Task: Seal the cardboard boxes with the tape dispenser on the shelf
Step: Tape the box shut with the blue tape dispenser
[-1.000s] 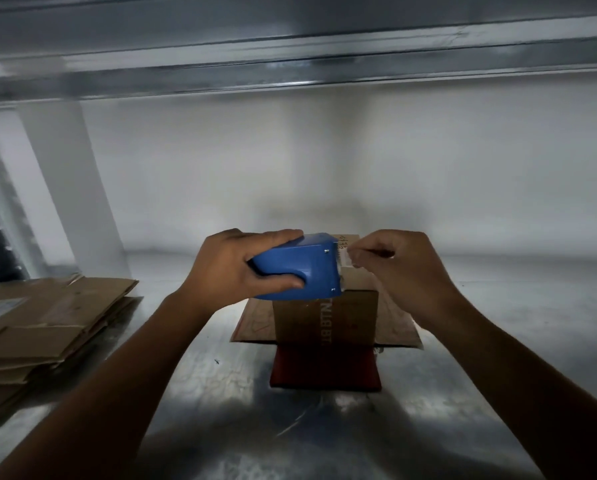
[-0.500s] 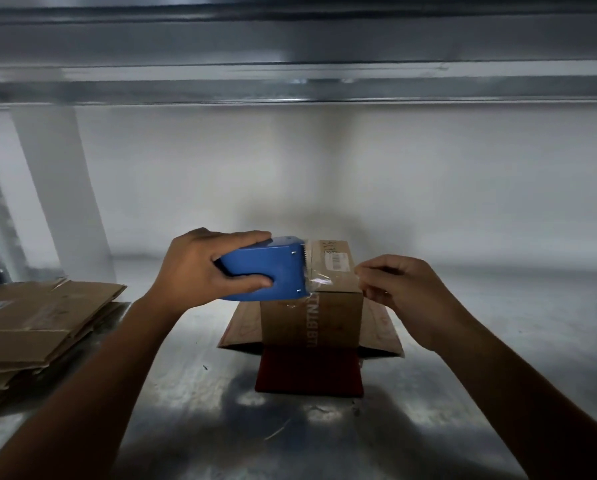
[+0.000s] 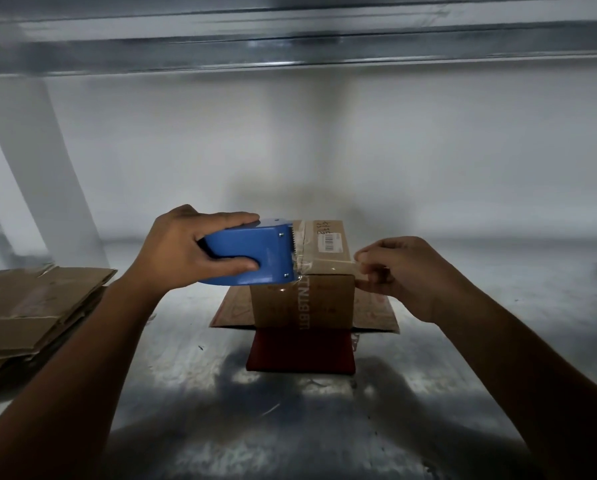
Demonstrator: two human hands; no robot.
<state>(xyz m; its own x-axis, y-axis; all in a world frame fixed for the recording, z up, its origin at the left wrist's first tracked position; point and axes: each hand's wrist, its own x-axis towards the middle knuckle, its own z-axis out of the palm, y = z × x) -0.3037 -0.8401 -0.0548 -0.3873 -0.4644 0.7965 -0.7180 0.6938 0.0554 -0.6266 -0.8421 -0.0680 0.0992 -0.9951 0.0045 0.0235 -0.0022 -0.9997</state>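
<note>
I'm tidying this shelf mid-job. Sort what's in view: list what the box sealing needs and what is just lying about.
In the job: blue tape dispenser in the left hand; clear tape pinched by the right hand; cardboard box.

Lying about: stack of flattened cardboard at left; flat cardboard sheet at the box's base; red object at its foot.

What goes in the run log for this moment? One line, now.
left hand: grips tape dispenser | right hand: pinches end of tape at right edge of box | tape: stretched over box top | seal: unfinished
</note>
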